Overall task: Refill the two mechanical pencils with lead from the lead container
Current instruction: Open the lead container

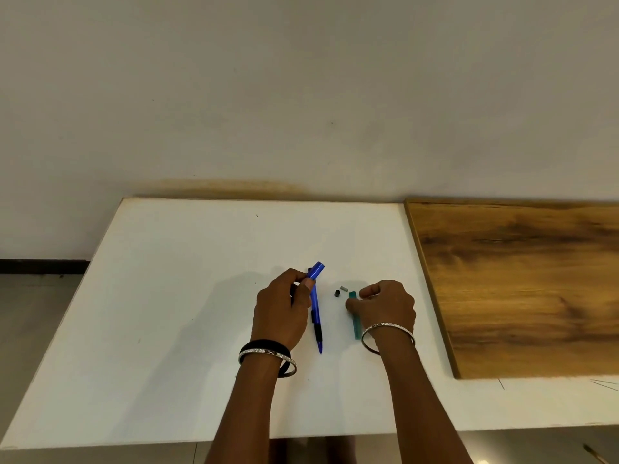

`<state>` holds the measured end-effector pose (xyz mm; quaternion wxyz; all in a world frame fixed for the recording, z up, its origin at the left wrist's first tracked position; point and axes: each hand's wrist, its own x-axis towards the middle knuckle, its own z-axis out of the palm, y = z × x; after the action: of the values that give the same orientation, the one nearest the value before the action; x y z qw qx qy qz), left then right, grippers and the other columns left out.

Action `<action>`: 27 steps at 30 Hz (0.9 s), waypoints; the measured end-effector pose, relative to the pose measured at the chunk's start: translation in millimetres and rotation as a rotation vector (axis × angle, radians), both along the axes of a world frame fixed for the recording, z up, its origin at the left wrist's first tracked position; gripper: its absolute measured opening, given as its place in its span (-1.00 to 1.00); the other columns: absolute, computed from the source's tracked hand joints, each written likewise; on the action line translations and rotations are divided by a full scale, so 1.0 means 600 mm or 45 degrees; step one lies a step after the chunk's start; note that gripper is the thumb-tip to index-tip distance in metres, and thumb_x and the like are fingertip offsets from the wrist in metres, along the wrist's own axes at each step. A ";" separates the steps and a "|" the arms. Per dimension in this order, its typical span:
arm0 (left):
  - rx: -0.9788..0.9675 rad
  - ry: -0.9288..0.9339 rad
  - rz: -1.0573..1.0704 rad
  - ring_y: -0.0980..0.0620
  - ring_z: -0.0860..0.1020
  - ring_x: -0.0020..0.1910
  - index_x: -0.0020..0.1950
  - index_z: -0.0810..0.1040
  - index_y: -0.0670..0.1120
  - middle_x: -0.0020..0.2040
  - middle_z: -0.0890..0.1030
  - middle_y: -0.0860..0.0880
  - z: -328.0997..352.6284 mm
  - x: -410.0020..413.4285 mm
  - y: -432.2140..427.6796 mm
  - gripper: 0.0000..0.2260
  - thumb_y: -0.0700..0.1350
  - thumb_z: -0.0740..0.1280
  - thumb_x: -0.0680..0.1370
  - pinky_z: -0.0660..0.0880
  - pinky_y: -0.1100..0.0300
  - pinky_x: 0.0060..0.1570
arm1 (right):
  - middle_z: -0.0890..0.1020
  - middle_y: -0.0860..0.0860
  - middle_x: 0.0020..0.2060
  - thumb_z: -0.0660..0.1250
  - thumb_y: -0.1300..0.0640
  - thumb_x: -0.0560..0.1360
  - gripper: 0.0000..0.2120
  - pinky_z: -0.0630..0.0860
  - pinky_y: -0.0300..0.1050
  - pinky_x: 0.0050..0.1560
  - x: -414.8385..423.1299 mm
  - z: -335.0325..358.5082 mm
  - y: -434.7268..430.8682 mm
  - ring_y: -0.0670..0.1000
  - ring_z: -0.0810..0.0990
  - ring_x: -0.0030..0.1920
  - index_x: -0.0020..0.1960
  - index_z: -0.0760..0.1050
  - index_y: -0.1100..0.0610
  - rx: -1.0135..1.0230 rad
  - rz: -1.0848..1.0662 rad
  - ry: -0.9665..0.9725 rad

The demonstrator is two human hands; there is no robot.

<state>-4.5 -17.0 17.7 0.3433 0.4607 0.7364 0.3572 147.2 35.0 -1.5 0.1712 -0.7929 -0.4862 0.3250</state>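
Observation:
My left hand (281,309) pinches the upper end of a blue mechanical pencil (317,270), whose open top points up and to the right. A blue pencil barrel with a black grip (317,324) runs down beside that hand, tip toward me; I cannot tell whether it is a second pencil or the same one. My right hand (385,306) grips a teal lead container (356,324) near its top end, and the container rests on the white table (167,296). Between my hands lie a small black cap (336,293) and a small grey piece (343,288).
A brown wooden board (522,283) covers the table's right part, its edge close to my right hand. The table's far edge meets a pale wall (301,95). Both wrists wear bangles. Thin sticks show at the far right edge (606,385).

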 end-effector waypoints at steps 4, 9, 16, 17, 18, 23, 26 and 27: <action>-0.006 0.003 -0.008 0.15 0.49 -0.39 0.06 0.57 -0.04 -0.18 0.66 -0.04 -0.001 0.000 0.001 -0.81 0.01 0.22 0.59 0.32 0.34 -0.37 | 0.68 0.02 -0.25 0.58 0.07 0.28 -0.81 0.39 -0.25 -0.33 0.005 -0.003 -0.001 -0.10 0.48 -0.36 -0.18 0.66 0.11 0.022 0.047 0.014; 0.008 -0.030 -0.009 -0.01 0.55 -0.33 0.01 0.58 -0.03 -0.26 0.63 -0.10 0.003 0.006 0.001 -0.75 0.07 0.18 0.60 0.38 0.30 -0.35 | 0.66 -0.02 -0.32 0.56 0.09 0.30 -0.84 0.53 -0.19 -0.23 0.016 0.013 0.002 -0.05 0.60 -0.31 -0.18 0.67 0.12 0.182 -0.034 0.305; -0.070 -0.240 -0.028 0.14 0.52 -0.17 0.03 0.62 0.03 -0.09 0.58 0.08 0.019 0.026 0.005 -0.69 0.21 0.35 0.44 0.35 0.42 -0.25 | 0.72 0.12 -0.25 0.48 0.27 0.38 -0.92 0.56 -0.20 -0.35 0.011 0.044 0.000 0.05 0.69 -0.28 -0.13 0.65 0.16 0.177 0.002 1.122; -0.070 -0.265 -0.029 0.14 0.52 -0.08 0.06 0.62 0.06 -0.02 0.59 0.08 0.019 0.026 0.005 -0.68 0.20 0.39 0.42 0.36 0.41 -0.21 | 0.72 0.13 -0.24 0.48 0.27 0.38 -0.91 0.56 -0.19 -0.33 0.012 0.045 -0.001 0.06 0.68 -0.27 -0.12 0.65 0.17 0.169 0.016 1.160; -0.066 -0.264 -0.021 0.13 0.51 -0.02 0.07 0.62 0.07 0.04 0.57 0.09 0.018 0.026 0.006 -0.68 0.19 0.41 0.40 0.38 0.37 -0.15 | 0.72 0.14 -0.23 0.48 0.27 0.38 -0.91 0.56 -0.17 -0.32 0.013 0.045 0.000 0.06 0.68 -0.27 -0.11 0.65 0.18 0.159 0.026 1.193; -0.027 -0.263 0.020 0.08 0.53 0.00 -0.05 0.64 0.08 -0.02 0.61 0.10 0.018 0.025 0.006 -0.82 0.11 0.44 0.41 0.38 0.34 -0.10 | 0.71 0.12 -0.24 0.48 0.26 0.38 -0.86 0.57 -0.12 -0.25 0.015 0.046 0.001 0.05 0.67 -0.28 -0.06 0.66 0.21 0.125 0.111 1.256; 0.009 -0.284 0.032 0.13 0.56 -0.12 -0.19 0.61 0.13 -0.21 0.62 0.16 0.020 0.022 0.005 -0.94 0.06 0.45 0.42 0.35 0.43 -0.22 | 0.72 0.12 -0.23 0.48 0.18 0.40 -0.83 0.59 -0.13 -0.24 0.011 0.048 0.000 0.06 0.68 -0.26 -0.03 0.66 0.20 0.148 0.124 1.256; 0.011 -0.284 0.036 0.13 0.56 -0.13 -0.21 0.60 0.14 -0.22 0.62 0.16 0.020 0.021 0.005 -0.94 0.06 0.45 0.42 0.35 0.43 -0.23 | 0.72 0.11 -0.24 0.49 0.14 0.39 -0.80 0.60 -0.15 -0.24 0.011 0.048 0.000 0.05 0.68 -0.26 -0.02 0.66 0.20 0.167 0.116 1.246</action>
<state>8.0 -14.2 29.7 0.4160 0.4090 0.6987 0.4142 153.6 35.2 27.2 0.4145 -0.5129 -0.4025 0.6349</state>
